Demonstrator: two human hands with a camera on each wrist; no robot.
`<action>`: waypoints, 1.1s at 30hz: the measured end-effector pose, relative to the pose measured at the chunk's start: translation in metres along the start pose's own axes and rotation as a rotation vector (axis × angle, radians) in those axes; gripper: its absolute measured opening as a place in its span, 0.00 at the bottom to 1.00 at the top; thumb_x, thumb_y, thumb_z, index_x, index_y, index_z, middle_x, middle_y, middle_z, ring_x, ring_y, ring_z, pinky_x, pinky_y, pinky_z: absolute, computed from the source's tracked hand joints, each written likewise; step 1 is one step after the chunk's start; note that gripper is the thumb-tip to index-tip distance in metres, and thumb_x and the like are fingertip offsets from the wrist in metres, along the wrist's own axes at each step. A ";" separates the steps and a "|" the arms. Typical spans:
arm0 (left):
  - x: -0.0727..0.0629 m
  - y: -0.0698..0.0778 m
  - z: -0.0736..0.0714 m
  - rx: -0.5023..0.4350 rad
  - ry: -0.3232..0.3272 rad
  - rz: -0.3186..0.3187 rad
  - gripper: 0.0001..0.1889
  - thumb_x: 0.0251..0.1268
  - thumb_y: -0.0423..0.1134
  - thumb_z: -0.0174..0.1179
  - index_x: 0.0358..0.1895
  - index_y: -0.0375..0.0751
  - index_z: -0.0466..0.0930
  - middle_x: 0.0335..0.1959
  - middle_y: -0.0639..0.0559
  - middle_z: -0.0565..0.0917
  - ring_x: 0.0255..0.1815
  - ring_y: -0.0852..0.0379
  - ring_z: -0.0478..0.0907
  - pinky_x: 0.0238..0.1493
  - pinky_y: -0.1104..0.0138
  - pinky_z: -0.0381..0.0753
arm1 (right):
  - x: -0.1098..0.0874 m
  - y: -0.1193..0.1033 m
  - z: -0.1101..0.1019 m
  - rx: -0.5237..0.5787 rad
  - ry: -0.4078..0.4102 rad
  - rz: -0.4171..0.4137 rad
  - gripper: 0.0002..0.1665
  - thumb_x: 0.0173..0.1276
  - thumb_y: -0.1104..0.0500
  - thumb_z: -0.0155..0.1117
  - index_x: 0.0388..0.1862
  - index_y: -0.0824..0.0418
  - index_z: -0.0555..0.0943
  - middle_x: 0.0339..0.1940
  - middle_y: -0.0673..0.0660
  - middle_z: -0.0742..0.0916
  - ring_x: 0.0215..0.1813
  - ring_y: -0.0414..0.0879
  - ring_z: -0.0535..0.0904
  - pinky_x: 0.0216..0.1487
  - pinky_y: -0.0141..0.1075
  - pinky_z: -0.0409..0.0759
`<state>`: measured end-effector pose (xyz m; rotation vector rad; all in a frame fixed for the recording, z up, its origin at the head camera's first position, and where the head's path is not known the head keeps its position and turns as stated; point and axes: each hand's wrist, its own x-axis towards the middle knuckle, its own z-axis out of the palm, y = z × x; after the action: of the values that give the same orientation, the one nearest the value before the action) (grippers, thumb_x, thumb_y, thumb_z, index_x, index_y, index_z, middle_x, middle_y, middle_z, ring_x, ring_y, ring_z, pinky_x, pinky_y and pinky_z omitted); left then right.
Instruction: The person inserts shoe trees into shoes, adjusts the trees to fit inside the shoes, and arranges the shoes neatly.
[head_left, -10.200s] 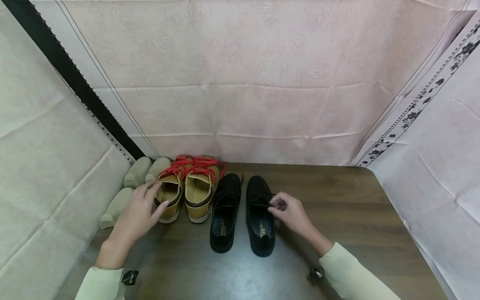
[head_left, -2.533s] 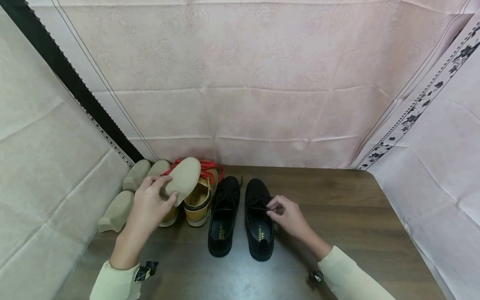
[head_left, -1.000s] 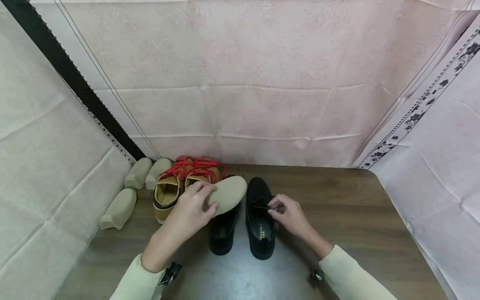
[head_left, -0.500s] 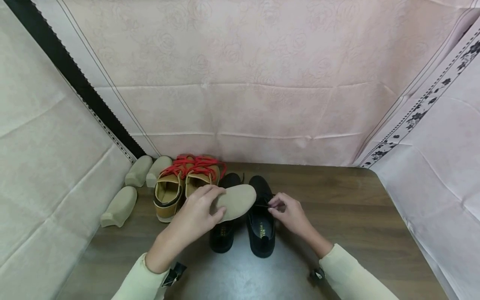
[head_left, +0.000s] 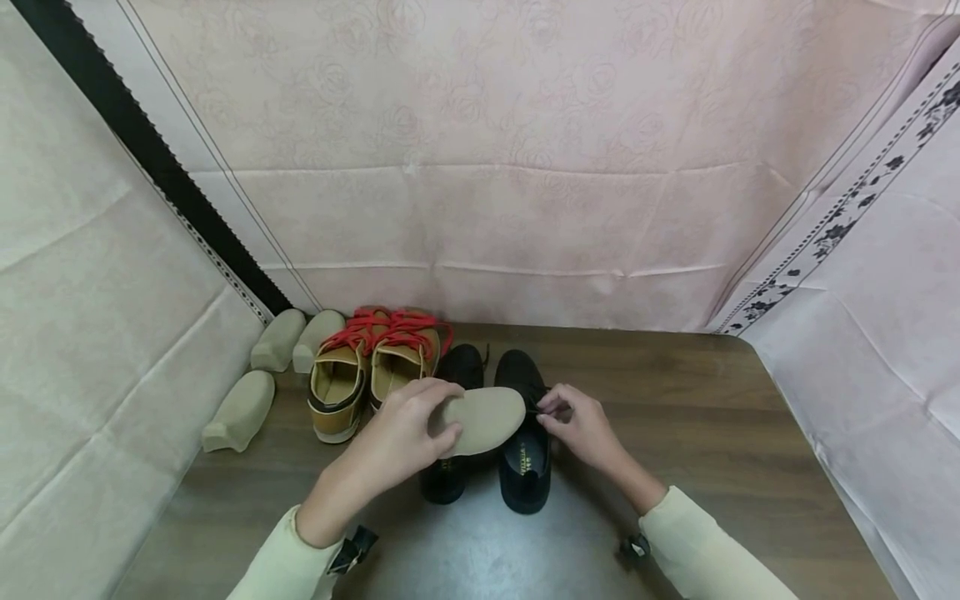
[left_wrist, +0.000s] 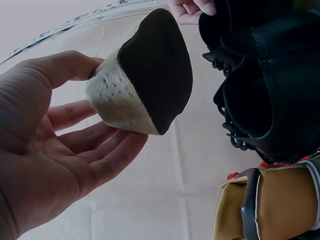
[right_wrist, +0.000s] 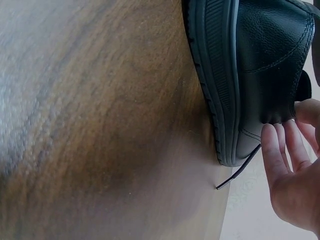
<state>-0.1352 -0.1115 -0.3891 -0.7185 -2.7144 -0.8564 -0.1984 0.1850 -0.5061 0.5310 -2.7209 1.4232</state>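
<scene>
Currently, the cream insert (head_left: 483, 421) is gripped in the half-curled left hand (head_left: 411, 423), rounded end toward 3 o'clock; the black shoe (head_left: 524, 481) there is pinched by the right hand (head_left: 579, 425). Jamming could be caused by the crosswise angle.

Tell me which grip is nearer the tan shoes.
Left. In the head view, the left grip, holding a pale insert, partly covers one of the tan shoes. The right grip is farther off, at the outer side of the right-hand black shoe.
</scene>
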 end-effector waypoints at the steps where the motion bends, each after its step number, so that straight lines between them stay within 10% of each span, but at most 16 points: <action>1: 0.000 0.000 0.000 -0.007 -0.009 0.003 0.20 0.58 0.37 0.75 0.54 0.39 0.85 0.52 0.47 0.87 0.52 0.51 0.85 0.51 0.58 0.87 | 0.000 0.000 0.000 -0.001 0.001 -0.002 0.10 0.68 0.64 0.73 0.42 0.52 0.83 0.42 0.50 0.87 0.44 0.42 0.84 0.48 0.32 0.86; 20: -0.003 -0.011 0.009 -0.085 -0.195 0.010 0.18 0.64 0.36 0.72 0.57 0.41 0.84 0.59 0.48 0.85 0.61 0.50 0.81 0.61 0.53 0.82 | 0.001 -0.001 -0.001 -0.011 -0.013 0.022 0.09 0.68 0.63 0.73 0.43 0.51 0.83 0.42 0.49 0.87 0.45 0.42 0.84 0.50 0.34 0.86; 33: 0.000 -0.004 0.023 -0.033 -0.179 0.067 0.20 0.62 0.40 0.74 0.56 0.40 0.85 0.55 0.49 0.86 0.55 0.51 0.82 0.56 0.56 0.84 | 0.001 -0.002 -0.001 -0.012 -0.013 0.075 0.09 0.69 0.62 0.73 0.42 0.50 0.83 0.42 0.48 0.86 0.45 0.42 0.83 0.51 0.37 0.86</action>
<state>-0.1382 -0.1013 -0.4095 -0.9299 -2.8179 -0.8622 -0.1990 0.1848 -0.5036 0.4440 -2.7855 1.4227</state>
